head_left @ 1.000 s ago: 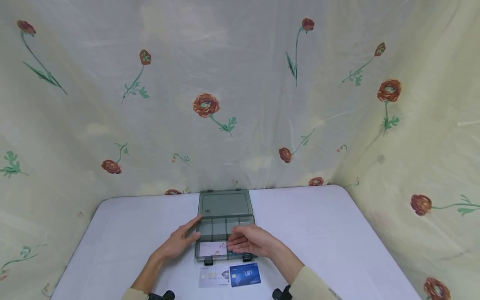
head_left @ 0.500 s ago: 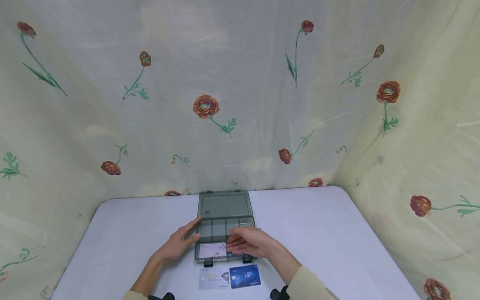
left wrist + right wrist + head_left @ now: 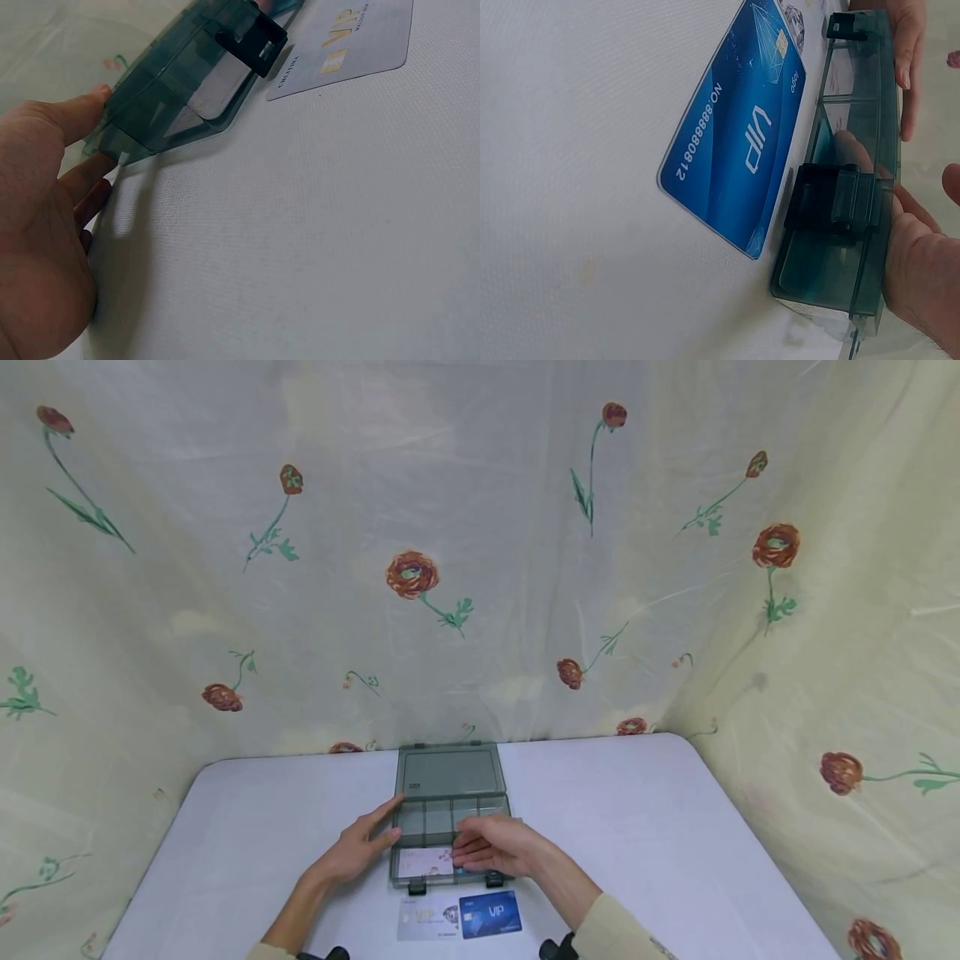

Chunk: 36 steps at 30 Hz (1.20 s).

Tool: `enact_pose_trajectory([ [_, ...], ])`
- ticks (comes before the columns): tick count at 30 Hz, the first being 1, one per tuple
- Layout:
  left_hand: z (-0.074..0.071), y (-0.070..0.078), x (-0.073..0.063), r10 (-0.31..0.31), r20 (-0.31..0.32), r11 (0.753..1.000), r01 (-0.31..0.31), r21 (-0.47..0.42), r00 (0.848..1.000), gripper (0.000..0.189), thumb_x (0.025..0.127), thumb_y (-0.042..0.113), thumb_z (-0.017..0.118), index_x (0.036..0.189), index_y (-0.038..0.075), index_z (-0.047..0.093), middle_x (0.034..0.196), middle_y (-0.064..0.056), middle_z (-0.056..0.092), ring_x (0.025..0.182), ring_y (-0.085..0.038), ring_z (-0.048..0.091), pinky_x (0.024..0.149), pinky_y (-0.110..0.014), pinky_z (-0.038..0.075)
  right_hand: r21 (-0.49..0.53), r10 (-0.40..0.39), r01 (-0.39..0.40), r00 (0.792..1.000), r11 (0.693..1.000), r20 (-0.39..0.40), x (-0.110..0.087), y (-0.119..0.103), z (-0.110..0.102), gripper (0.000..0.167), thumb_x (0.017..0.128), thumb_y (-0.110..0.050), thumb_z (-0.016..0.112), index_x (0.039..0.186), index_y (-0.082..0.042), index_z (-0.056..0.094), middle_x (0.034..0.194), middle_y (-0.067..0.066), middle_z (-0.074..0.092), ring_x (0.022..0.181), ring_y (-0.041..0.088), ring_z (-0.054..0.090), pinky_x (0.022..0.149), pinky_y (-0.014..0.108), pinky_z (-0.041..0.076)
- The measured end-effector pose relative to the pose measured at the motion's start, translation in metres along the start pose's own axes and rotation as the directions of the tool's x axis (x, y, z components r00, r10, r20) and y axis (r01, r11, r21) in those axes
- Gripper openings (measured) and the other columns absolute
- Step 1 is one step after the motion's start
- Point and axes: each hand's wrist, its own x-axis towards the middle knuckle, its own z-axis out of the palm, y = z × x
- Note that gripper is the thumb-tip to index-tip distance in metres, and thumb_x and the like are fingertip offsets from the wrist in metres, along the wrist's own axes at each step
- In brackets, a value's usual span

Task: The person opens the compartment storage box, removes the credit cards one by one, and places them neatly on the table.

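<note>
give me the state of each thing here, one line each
organizer box: lid open, lying flat on the table
pale card: inside the box's front compartment
silver card: flat on the table
blue VIP card: flat, face up
left hand: steadying the box's side
right hand: fingers in the box

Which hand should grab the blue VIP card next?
Probably the right hand. It rests over the near right part of the box, with the blue VIP card just in front of it on the table. The left hand braces the box's left wall, farther from the card.
</note>
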Motion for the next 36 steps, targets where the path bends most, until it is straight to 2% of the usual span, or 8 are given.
enact_pose_trajectory([
  [20,0.0001,-0.0014,-0.0003,-0.001,-0.006,1.0,0.001,0.01,1.0,0.06,0.103,0.032,0.058,0.158,0.027,0.034,0.165,-0.008,0.028,0.152,-0.04,0.017,0.119,-0.066,0.011,-0.004,-0.011,0.011,1.0,1.0,-0.009,0.0017,0.0019,0.0013,0.046,0.097,-0.026,0.063,0.12,0.014,0.062,0.116,0.028,0.067,0.099,0.03,0.072,0.087,0.036,0.059],
  [36,-0.001,0.0005,-0.0018,0.018,0.0,1.0,-0.018,0.007,1.0,0.06,0.104,0.029,0.057,0.159,0.025,0.034,0.165,-0.01,0.028,0.152,-0.041,0.017,0.118,-0.067,0.012,0.017,0.003,-0.003,1.0,1.0,0.004,0.0044,0.002,-0.0013,0.046,0.099,-0.026,0.06,0.121,0.014,0.062,0.116,0.027,0.068,0.105,0.033,0.071,0.088,0.036,0.059],
])
